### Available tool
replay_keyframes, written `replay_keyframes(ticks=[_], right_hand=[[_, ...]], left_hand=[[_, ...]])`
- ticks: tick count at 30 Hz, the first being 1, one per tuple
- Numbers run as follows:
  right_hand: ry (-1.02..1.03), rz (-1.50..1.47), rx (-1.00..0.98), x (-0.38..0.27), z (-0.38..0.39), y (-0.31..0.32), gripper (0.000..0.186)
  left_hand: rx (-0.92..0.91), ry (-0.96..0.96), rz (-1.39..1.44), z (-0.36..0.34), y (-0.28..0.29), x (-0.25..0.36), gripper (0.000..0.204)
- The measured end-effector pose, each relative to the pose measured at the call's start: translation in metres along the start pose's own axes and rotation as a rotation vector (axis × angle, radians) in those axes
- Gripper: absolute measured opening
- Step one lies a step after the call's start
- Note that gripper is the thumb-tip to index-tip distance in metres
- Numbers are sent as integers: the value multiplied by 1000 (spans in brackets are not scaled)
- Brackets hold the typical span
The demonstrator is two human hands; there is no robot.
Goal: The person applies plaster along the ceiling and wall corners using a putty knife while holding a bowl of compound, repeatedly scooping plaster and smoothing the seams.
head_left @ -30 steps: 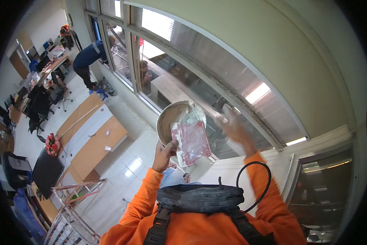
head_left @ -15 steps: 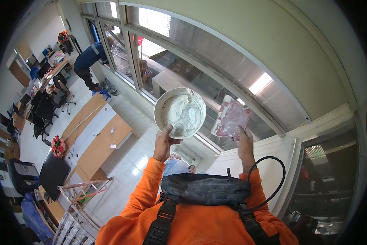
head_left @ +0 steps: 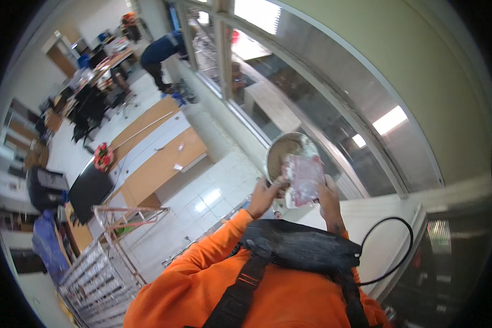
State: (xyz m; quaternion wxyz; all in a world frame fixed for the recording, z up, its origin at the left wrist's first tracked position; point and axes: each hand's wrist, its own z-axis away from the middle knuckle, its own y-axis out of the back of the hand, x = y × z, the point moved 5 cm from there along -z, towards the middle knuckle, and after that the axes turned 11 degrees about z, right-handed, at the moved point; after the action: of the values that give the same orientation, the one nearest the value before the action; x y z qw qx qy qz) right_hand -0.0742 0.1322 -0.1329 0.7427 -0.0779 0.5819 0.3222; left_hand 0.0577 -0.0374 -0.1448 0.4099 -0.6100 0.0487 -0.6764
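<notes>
My left hand (head_left: 264, 197) is closed on the lower rim of a round bowl (head_left: 278, 153). White paste (head_left: 310, 147) coats part of the inside, most thickly at the right. My right hand (head_left: 328, 198) grips a flat, rectangular, reddish spreader (head_left: 304, 174), smeared with the same white paste. The spreader lies over the lower right part of the bowl and hides much of what is inside. Whether its edge touches the bowl wall cannot be made out.
A framed glass window (head_left: 333, 115) runs along the wall ahead. At left, below, stand a wooden desk (head_left: 172, 158) and metal scaffolding (head_left: 112, 240). A person in dark blue (head_left: 161, 54) bends at the window farther off; another in orange (head_left: 130, 24) is beyond.
The spreader has come left over the bowl, from being held apart at its right. Both hands are closer together, and the view has shifted, putting the bowl farther right and lower.
</notes>
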Motion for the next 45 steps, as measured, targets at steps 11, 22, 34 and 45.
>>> replay_keyframes(ticks=[11,22,34,45], right_hand=[[-499,-428,-347,77,-3,-26,36],[-270,-106,-544,116,-46,-23,33],[-273,-116,-219,213,11,75,32],[140,1301,-380,324,81,200,32]], left_hand=[[20,46,-357,54,33,2,74],[620,155,-708,260,113,21,35],[1157,159,15,241,189,-111,31],[1328,102,-183,228,182,-96,17]])
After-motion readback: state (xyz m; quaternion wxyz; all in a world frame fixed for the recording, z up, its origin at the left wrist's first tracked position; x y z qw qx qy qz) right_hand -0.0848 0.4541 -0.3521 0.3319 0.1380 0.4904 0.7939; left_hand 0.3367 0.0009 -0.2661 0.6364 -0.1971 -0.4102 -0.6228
